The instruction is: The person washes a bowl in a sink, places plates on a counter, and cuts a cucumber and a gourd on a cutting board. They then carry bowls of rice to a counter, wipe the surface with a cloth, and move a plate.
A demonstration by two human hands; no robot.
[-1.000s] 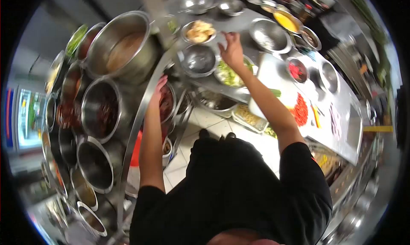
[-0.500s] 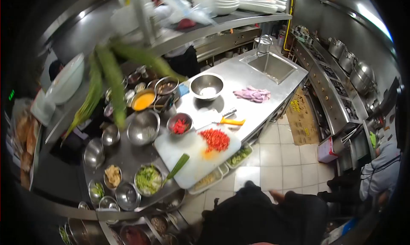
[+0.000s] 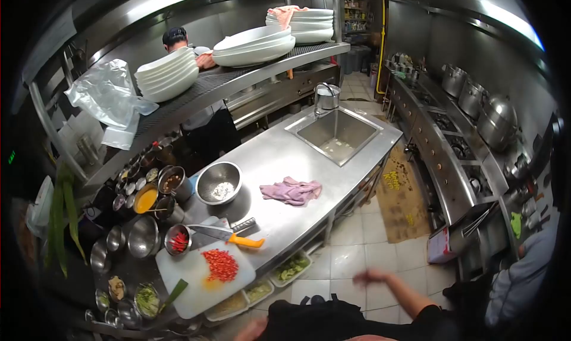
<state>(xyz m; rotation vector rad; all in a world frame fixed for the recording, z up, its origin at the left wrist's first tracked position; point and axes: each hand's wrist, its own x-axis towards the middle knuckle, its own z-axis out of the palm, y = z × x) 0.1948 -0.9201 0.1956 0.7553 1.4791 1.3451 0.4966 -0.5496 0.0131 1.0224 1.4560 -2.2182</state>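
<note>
Hanging low, the left hand (image 3: 252, 329) (blurred, its grip unreadable) is nearer the cutting board (image 3: 181, 269), ahead-left, than the right hand (image 3: 370, 275), loosely open, apparently empty.

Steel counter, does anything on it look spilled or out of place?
An orange smear marks the white cutting board beside the chopped red pieces, perhaps their juice. The purplish cloth lies crumpled, not folded.

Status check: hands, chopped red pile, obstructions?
Right hand over floor tiles, apparently empty; left hand low, blurred. Chopped red pile on white board. Knife lying beside pile.
</note>
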